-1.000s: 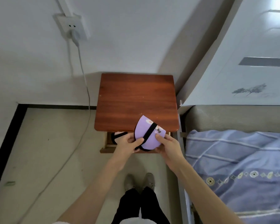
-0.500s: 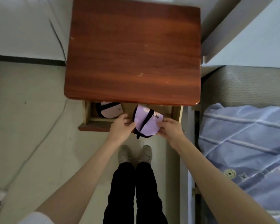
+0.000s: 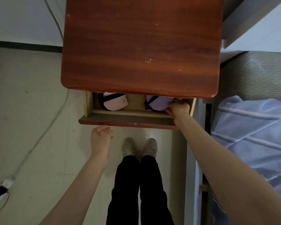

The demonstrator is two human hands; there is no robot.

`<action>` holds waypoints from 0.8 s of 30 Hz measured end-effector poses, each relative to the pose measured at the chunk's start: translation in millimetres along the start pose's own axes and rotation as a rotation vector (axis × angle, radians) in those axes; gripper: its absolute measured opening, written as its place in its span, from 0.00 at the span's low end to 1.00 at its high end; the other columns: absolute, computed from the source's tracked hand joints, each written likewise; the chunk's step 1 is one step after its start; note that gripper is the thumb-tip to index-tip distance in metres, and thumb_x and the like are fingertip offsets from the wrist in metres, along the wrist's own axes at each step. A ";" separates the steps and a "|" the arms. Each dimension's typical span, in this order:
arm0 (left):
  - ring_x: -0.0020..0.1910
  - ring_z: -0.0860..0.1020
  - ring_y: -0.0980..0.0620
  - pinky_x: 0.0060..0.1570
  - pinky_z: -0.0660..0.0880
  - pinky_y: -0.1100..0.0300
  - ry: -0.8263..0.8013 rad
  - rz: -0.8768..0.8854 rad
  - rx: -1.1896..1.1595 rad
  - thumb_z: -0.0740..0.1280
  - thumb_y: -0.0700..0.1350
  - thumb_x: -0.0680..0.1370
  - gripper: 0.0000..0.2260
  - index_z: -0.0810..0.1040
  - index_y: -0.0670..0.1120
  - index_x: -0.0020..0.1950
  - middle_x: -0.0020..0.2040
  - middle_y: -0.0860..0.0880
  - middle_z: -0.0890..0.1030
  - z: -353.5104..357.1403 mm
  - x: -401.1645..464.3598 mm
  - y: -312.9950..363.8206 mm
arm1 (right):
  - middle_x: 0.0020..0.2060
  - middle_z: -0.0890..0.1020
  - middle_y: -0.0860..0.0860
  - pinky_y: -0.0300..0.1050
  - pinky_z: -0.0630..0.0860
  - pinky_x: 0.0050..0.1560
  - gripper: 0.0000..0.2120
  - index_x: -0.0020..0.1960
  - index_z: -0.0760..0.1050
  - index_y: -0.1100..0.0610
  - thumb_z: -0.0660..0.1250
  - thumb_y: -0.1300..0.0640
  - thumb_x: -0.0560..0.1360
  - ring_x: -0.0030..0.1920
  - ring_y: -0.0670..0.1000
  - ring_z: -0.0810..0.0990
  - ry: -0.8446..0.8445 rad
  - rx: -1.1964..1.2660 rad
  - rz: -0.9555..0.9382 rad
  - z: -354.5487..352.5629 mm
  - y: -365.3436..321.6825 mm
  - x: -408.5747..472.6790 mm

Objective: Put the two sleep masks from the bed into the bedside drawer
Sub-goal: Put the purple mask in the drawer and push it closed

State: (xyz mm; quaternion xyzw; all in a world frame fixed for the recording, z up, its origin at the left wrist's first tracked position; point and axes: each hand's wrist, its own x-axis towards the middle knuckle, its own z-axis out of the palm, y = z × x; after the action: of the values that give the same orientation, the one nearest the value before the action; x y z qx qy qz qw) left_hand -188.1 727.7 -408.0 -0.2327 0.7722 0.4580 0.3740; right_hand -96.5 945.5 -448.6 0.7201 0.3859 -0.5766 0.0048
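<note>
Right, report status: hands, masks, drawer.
Right hand in open drawer, touching purple mask. Left hand empty, below drawer front. Pink mask already inside. Nothing blocking.

our right hand point(image 3: 179, 108) rests on purple mask point(image 3: 158, 103) in drawer point(image 3: 128, 121) | pink mask point(image 3: 114, 103) well left of it | our left hand point(image 3: 101, 138) empty below drawer front

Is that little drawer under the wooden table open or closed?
Open. The drawer juts out past the tabletop, showing a pink mask and a purple mask inside.

A white cable point(image 3: 44, 130) trails across the pale floor point(image 3: 31, 159) to a plug point(image 3: 2, 189) at left, while grey shoes point(image 3: 139, 147) and black trousers point(image 3: 136, 192) stand beside a blue striped bedsheet point(image 3: 250, 135).
</note>
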 end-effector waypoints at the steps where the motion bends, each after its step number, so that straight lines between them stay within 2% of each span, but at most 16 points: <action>1: 0.56 0.75 0.46 0.57 0.72 0.53 -0.045 -0.064 -0.097 0.60 0.36 0.77 0.14 0.68 0.41 0.63 0.57 0.42 0.75 -0.5 0.1 0.4 | 0.52 0.80 0.61 0.55 0.77 0.58 0.08 0.51 0.75 0.63 0.62 0.67 0.73 0.55 0.61 0.79 -0.002 -0.036 -0.016 -1.4 1.1 -2.2; 3: 0.57 0.74 0.46 0.57 0.72 0.53 -0.122 -0.166 -0.273 0.59 0.34 0.77 0.21 0.61 0.39 0.69 0.58 0.42 0.74 -0.5 0.4 3.1 | 0.53 0.81 0.58 0.55 0.75 0.60 0.10 0.53 0.76 0.61 0.62 0.66 0.73 0.55 0.59 0.79 -0.007 -0.057 -0.028 -6.6 3.7 -10.9; 4: 0.57 0.74 0.46 0.57 0.72 0.52 -0.146 -0.200 -0.349 0.57 0.33 0.77 0.21 0.61 0.39 0.69 0.56 0.43 0.74 -0.4 0.5 4.9 | 0.53 0.81 0.56 0.54 0.75 0.60 0.12 0.54 0.76 0.60 0.61 0.66 0.73 0.55 0.58 0.78 -0.022 -0.033 -0.030 -10.1 5.3 -17.5; 6: 0.60 0.73 0.44 0.57 0.71 0.51 -0.174 -0.258 -0.471 0.55 0.32 0.75 0.16 0.66 0.39 0.63 0.54 0.43 0.75 -0.8 0.6 7.6 | 0.53 0.80 0.54 0.49 0.74 0.60 0.16 0.59 0.75 0.60 0.62 0.67 0.73 0.56 0.55 0.77 -0.050 0.092 -0.030 -18.9 8.7 -32.8; 7: 0.62 0.72 0.44 0.57 0.71 0.50 -0.186 -0.283 -0.516 0.54 0.31 0.75 0.15 0.67 0.39 0.61 0.56 0.42 0.75 -1.9 -0.1 8.5 | 0.53 0.80 0.54 0.46 0.75 0.59 0.16 0.60 0.74 0.60 0.62 0.68 0.73 0.56 0.54 0.78 -0.055 0.160 -0.026 -24.4 11.9 -40.7; 10: 0.68 0.68 0.43 0.61 0.68 0.49 -0.228 -0.311 -0.585 0.53 0.31 0.74 0.20 0.63 0.38 0.67 0.68 0.40 0.69 -7.0 -3.6 10.9 | 0.50 0.81 0.57 0.44 0.79 0.48 0.12 0.58 0.74 0.62 0.62 0.65 0.75 0.49 0.53 0.81 -0.024 0.251 0.047 -42.2 30.2 -63.0; 12: 0.70 0.66 0.42 0.65 0.65 0.48 -0.240 -0.323 -0.619 0.52 0.31 0.73 0.25 0.59 0.38 0.71 0.70 0.39 0.67 -10.0 -5.2 13.4 | 0.48 0.82 0.58 0.46 0.80 0.42 0.11 0.58 0.73 0.64 0.62 0.62 0.76 0.46 0.55 0.82 -0.015 0.320 0.199 -50.5 45.5 -74.2; 14: 0.70 0.65 0.41 0.67 0.64 0.47 -0.236 -0.331 -0.658 0.52 0.30 0.72 0.26 0.58 0.38 0.71 0.71 0.38 0.66 -11.6 -6.6 15.7 | 0.58 0.77 0.61 0.51 0.79 0.48 0.18 0.64 0.67 0.64 0.61 0.58 0.77 0.51 0.58 0.80 -0.095 0.465 0.333 -53.6 54.5 -81.4; 17: 0.71 0.63 0.40 0.68 0.63 0.45 -0.236 -0.336 -0.706 0.52 0.31 0.71 0.27 0.57 0.36 0.71 0.71 0.37 0.65 -13.2 -9.0 16.7 | 0.69 0.68 0.61 0.55 0.71 0.61 0.26 0.72 0.57 0.62 0.58 0.51 0.78 0.64 0.60 0.72 -0.187 0.659 0.347 -54.2 55.8 -83.0; 21: 0.70 0.64 0.42 0.68 0.62 0.42 -0.277 -0.327 -0.727 0.54 0.33 0.71 0.26 0.61 0.39 0.70 0.70 0.39 0.66 -15.4 -17.6 20.6 | 0.72 0.64 0.60 0.56 0.66 0.67 0.31 0.74 0.52 0.60 0.54 0.43 0.78 0.70 0.59 0.66 -0.273 0.816 0.311 -59.8 49.9 -88.0; 24: 0.68 0.67 0.44 0.68 0.59 0.38 -0.312 -0.281 -0.706 0.55 0.35 0.74 0.24 0.61 0.42 0.71 0.70 0.40 0.67 -14.0 -23.9 33.7 | 0.73 0.61 0.60 0.57 0.66 0.67 0.34 0.74 0.50 0.59 0.52 0.39 0.77 0.71 0.58 0.64 -0.333 0.896 0.281 -66.3 37.6 -95.2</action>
State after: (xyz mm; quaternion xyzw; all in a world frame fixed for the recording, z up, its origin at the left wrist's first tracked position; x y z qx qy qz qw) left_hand -202.2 731.7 -367.0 -0.3776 0.4623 0.6693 0.4424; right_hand -24.1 896.7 -363.4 0.5947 -0.0069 -0.7866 -0.1660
